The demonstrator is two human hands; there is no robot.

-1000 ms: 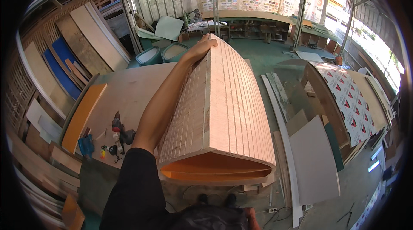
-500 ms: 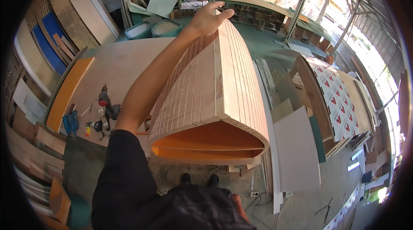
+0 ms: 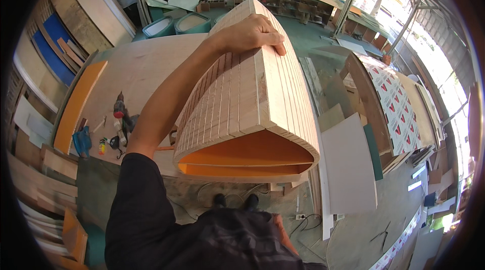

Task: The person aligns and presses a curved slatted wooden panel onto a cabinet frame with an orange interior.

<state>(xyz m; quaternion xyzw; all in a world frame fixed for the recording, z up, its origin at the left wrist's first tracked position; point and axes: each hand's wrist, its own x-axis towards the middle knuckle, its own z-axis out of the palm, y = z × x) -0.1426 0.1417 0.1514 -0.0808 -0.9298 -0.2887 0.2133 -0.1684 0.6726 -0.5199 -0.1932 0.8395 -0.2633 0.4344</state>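
My left hand (image 3: pixel 255 35) is bent over the ridge of a tapered wooden shell (image 3: pixel 242 93), its fingers curled down against the right side. The shell looks like an upturned boat hull, with pale grooved plywood sides meeting along the top. Its near end is open and shows an orange inside (image 3: pixel 242 158) crossed by a thin strip. It rests on a broad plywood worktable (image 3: pixel 141 68). Of my right arm, only a sliver of skin, perhaps the right hand (image 3: pixel 284 234), shows beside my dark shirt; its fingers cannot be made out.
On the table's left lie a red and black drill (image 3: pixel 119 107), a blue tool (image 3: pixel 81 142), a tape measure (image 3: pixel 114 142) and an orange panel (image 3: pixel 81 105). Boards (image 3: pixel 83 12) lean at left. A pale sheet (image 3: pixel 348 164) and a frame with printed covering (image 3: pixel 389 108) stand at right. Cables (image 3: pixel 305 224) cross the floor.
My left hand has come back toward me along the ridge from the shell's far tip. Its fingers, stretched out before, now curl over the right side. The view has shifted slightly.
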